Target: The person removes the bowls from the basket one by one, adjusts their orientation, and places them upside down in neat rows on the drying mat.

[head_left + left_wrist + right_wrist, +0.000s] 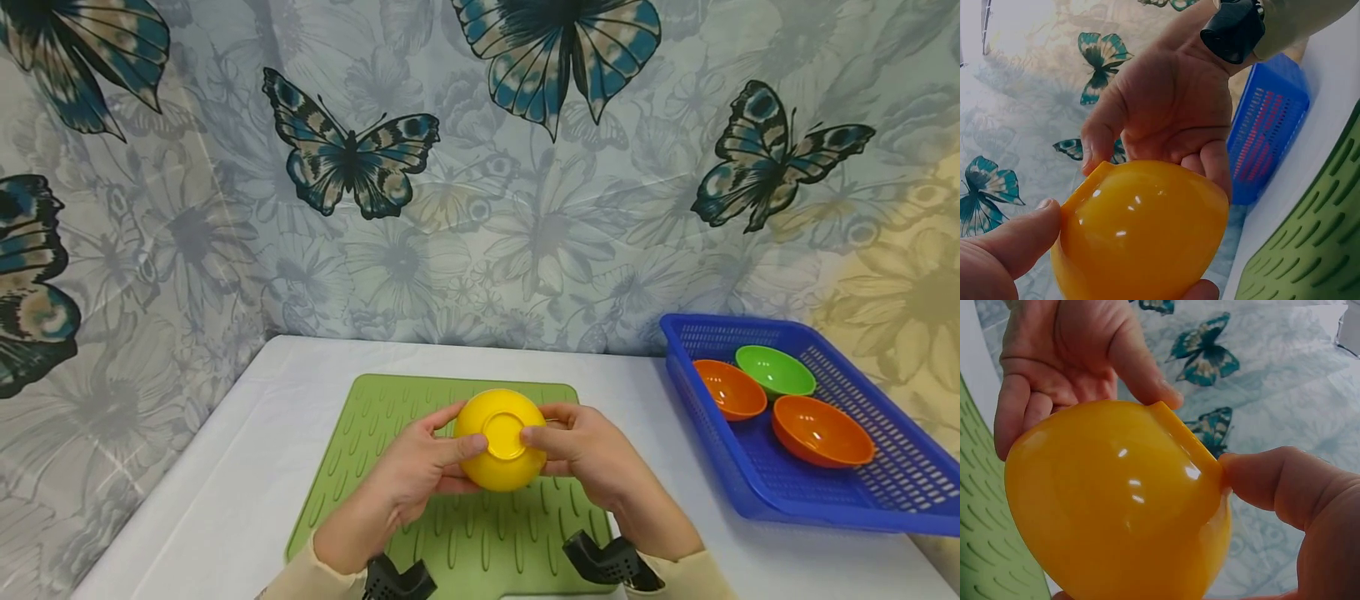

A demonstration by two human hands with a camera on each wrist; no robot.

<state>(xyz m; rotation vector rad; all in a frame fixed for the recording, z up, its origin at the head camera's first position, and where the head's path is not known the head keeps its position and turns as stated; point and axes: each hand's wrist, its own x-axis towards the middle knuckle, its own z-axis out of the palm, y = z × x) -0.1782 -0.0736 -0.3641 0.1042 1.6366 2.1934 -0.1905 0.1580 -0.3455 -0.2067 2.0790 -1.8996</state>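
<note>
Both grips [416, 467] [588, 454] hold one yellow bowl [495, 475], contents unclear; blue basket [765, 479] holds three bowls [731, 392] [776, 372] [823, 433].

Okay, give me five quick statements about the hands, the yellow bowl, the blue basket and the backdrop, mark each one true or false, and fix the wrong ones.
1. The left hand and the right hand both hold the yellow bowl. True.
2. The yellow bowl's open side faces the head camera. False: its underside does.
3. Two orange bowls and one green bowl sit in the blue basket. True.
4. In the head view, the blue basket stands left of the green mat. False: it stands to the right of the green mat.
5. Large butterflies decorate the backdrop. True.
</note>
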